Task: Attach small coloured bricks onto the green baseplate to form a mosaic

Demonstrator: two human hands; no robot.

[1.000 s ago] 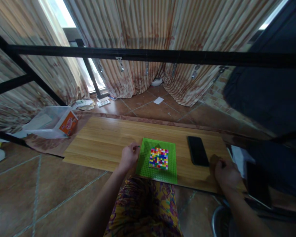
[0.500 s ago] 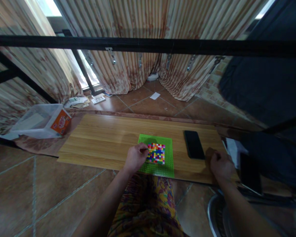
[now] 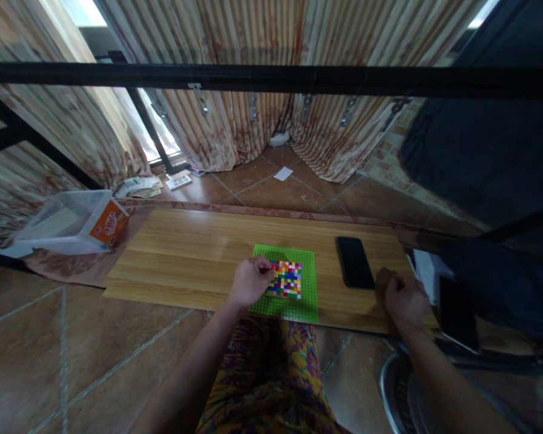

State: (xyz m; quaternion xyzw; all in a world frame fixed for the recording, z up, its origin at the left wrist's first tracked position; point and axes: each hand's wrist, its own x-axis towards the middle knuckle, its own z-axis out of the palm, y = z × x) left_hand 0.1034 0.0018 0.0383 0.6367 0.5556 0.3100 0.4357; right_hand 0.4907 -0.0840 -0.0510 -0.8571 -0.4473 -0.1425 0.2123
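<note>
A green studded baseplate (image 3: 308,307) lies on the wooden board (image 3: 185,247). Small bricks of many colours form a dense block (image 3: 288,279) in its middle. At the left edge of that block is my left hand (image 3: 250,282), fingers pinched together; whatever they may hold is too small to make out. My right hand (image 3: 405,298) rests curled at the board's right end, its fingertips closed and partly hidden. Just left of it lies a dark phone (image 3: 355,263), not touched by the hand.
A clear plastic box (image 3: 72,223) with an orange label stands at the left. A black metal bar (image 3: 271,78) crosses in front of the curtains. Beyond my right hand lie white papers (image 3: 425,271) and a dark flat device (image 3: 457,313). A metal basin (image 3: 391,389) sits below.
My left hand's fingers have shifted slightly over the left edge of the brick block, and the gap between thumb and finger looks smaller. My right hand stays put. The view has moved slightly.
</note>
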